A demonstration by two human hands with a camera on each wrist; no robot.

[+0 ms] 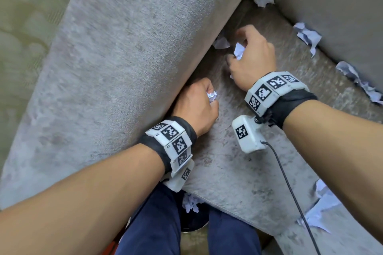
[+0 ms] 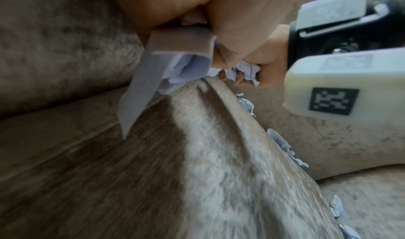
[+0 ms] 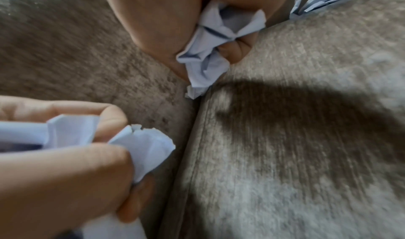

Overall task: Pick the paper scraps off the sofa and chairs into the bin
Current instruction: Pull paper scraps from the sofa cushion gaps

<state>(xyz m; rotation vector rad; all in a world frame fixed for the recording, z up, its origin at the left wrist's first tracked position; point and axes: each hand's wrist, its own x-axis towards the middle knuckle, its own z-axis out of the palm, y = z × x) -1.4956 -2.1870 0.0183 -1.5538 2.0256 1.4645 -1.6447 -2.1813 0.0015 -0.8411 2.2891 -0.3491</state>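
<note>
Both hands (image 1: 195, 105) clutching paper scraps (image 1: 238, 50)

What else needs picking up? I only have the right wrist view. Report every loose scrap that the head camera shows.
Observer: Two torn scraps lie on the seat cushion against the backrest, one farther back and another nearer the front.
Operator: Check the front of the seat.
Observer: A larger scrap lies near the front edge of the seat, under the right forearm.
Operator: Now locate the bin.
Observer: A dark bin stands on the floor between the person's legs, with crumpled paper in it.
</note>
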